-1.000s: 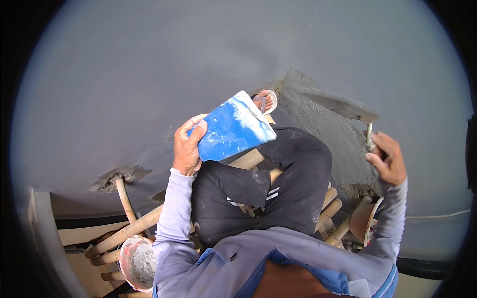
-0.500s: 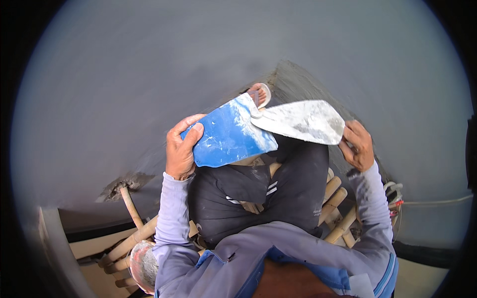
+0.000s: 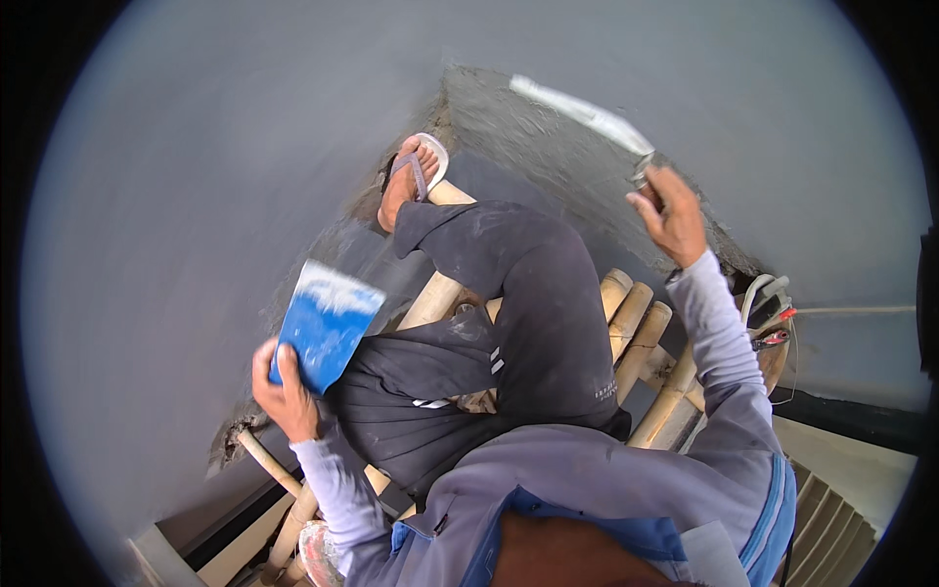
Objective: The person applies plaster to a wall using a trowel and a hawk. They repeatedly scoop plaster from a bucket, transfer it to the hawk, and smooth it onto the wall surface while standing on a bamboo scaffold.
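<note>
On the left, my left hand (image 3: 287, 391) grips the lower end of a flat blue plastic board (image 3: 323, 342), thumb on its face. White paste is smeared along the board's far edge. My right hand (image 3: 675, 220), farther out on the right, is closed around the handle of a trowel (image 3: 587, 119). The trowel's pale, paste-coated blade points up and left, seen almost edge-on and slightly blurred. Behind it is a rough, darker grey patch of plaster (image 3: 523, 137) on the wall; whether the blade touches it I cannot tell.
Bamboo poles (image 3: 641, 338) form the platform under my bent legs (image 3: 528, 264). My sandalled foot (image 3: 416, 176) rests near the wall corner. Behind my left arm is a paste-marked bucket (image 3: 318, 553). Cables and a red-handled tool (image 3: 773, 338) lie on the right. Smooth grey wall (image 3: 196, 196) surrounds the patch.
The trowel has left the blue board and swung up and right toward the plaster patch. My left hand has lowered the board to the left. The view has shifted, showing more of my foot.
</note>
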Available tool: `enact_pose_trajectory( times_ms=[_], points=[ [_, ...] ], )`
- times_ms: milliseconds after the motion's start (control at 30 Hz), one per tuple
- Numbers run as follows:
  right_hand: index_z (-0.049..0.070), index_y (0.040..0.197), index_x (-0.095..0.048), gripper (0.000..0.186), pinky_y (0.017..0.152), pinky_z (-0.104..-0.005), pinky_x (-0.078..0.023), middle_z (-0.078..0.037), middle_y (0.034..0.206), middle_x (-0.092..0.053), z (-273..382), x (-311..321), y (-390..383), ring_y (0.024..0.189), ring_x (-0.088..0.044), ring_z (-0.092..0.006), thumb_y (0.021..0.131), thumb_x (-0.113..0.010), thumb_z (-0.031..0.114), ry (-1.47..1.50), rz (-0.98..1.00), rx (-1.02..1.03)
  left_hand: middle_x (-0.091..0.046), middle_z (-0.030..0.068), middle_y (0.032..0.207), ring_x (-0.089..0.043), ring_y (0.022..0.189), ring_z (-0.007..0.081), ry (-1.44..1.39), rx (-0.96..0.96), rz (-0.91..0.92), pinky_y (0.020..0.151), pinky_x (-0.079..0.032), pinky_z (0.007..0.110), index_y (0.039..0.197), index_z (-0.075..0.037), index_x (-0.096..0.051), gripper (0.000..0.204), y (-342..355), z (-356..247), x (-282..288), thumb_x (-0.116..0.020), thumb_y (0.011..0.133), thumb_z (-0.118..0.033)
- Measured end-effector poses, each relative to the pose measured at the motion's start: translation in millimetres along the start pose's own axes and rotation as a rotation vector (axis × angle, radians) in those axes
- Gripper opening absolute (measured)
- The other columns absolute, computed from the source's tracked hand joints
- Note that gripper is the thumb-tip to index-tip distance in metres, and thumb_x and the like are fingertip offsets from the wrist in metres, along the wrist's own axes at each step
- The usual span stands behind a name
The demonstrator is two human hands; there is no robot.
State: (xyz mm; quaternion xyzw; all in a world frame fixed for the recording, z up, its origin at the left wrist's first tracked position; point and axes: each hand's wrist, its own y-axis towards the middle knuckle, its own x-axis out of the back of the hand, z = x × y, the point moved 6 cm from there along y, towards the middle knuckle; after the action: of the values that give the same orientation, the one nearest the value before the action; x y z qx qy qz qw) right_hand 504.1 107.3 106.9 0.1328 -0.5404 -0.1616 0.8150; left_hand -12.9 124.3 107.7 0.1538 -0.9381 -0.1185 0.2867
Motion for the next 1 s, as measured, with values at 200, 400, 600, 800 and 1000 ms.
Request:
enact_pose_trajectory(
  times_ms=[200,400,600,800,1000],
  points=[
    [0.002,0.101,-0.056,0.030,0.073,-0.0435,-0.043,-0.018,0.085,-0.055,-63,-130,-25,0.082,-0.055,-0.0373,0.077,-0.065,0.018,0.079,0.143,-0.157,-0.051,0.0035,0.080,-0.045,0.077,0.0121,0.037,0.102,-0.281,0.074,-0.038,0.026,0.082,0.001,-0.052,0.019,-74,92,13,-0.053,0.090,-0.015],
    [0.003,0.085,-0.050,0.021,0.071,-0.0469,-0.041,-0.019,0.084,-0.055,-89,-205,-28,0.084,-0.055,-0.0396,0.077,-0.064,0.017,0.080,0.302,-0.288,-0.047,-0.0013,0.077,-0.040,0.073,0.0083,0.019,0.105,-0.293,0.068,-0.034,0.022,0.081,-0.003,-0.050,0.018,-70,85,-5,-0.054,0.092,-0.016],
    [0.001,0.084,-0.052,0.021,0.072,-0.0476,-0.041,-0.023,0.086,-0.057,-91,-236,-24,0.086,-0.055,-0.0426,0.078,-0.064,0.018,0.176,0.281,-0.342,-0.046,-0.0019,0.077,-0.038,0.073,0.0078,0.027,0.134,-0.269,0.067,-0.033,0.022,0.081,-0.004,-0.050,0.018,-69,97,-4,-0.055,0.092,-0.017],
    [0.000,0.083,-0.055,0.021,0.071,-0.0470,-0.043,-0.025,0.080,-0.058,-107,-238,-5,0.082,-0.056,-0.0441,0.080,-0.061,0.020,0.101,0.342,-0.424,-0.046,-0.0011,0.077,-0.038,0.073,0.0085,0.069,0.137,-0.261,0.068,-0.033,0.022,0.081,-0.003,-0.049,0.019,-65,88,-8,-0.055,0.092,-0.017],
    [-0.002,0.089,-0.059,0.024,0.072,-0.0455,-0.044,-0.025,0.086,-0.060,-108,-199,-27,0.082,-0.057,-0.0431,0.081,-0.059,0.020,0.089,0.230,-0.397,-0.046,0.0002,0.075,-0.040,0.072,0.0096,0.071,0.148,-0.268,0.067,-0.034,0.023,0.079,-0.001,-0.049,0.022,-65,88,-7,-0.056,0.091,-0.018]
  ],
)
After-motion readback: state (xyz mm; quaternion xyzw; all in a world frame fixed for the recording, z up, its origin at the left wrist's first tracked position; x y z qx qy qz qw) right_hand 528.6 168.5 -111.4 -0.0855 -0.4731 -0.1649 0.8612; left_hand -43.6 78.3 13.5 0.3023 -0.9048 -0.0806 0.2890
